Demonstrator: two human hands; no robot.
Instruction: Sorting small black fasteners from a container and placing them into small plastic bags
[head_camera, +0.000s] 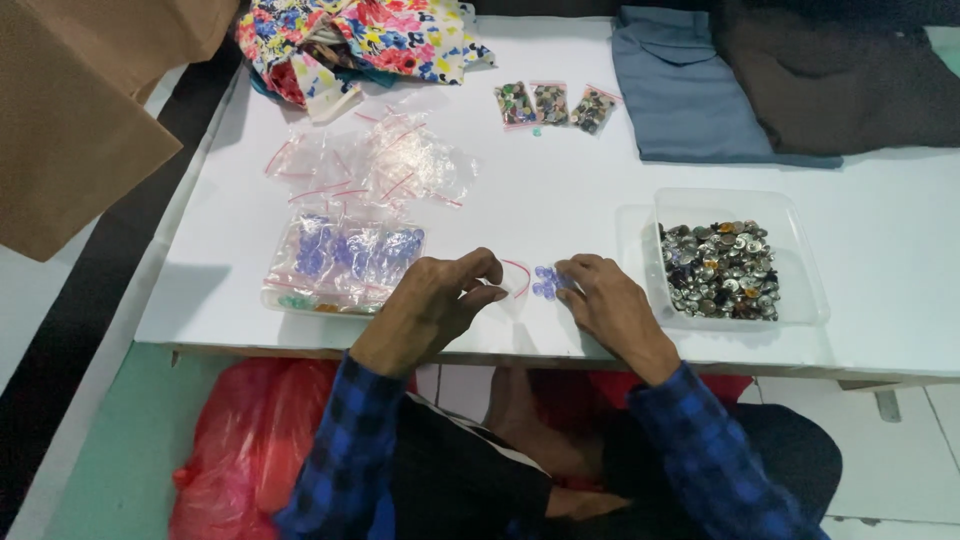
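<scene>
Your left hand (435, 300) pinches 1 small clear zip bag (515, 280) with a red seal strip, fingers curled on its edge. Your right hand (605, 300) presses its fingertips on a little cluster of blue buttons (545, 282) at the bag's mouth, near the table's front edge. 3 filled bags (555, 105) lie farther back; 1 clear tray of metallic buttons (720, 268) sits just right.

A single head-worn camera looks steeply down and forward from above the seated person's lap, close to the near edge of the white table (560, 190). Both hands fall at the centre, just below the middle. The table fills the frame from nine to three o'clock; folded cloth lies at twelve, floor tiles and a red plastic bag (245, 440) at seven.
</scene>
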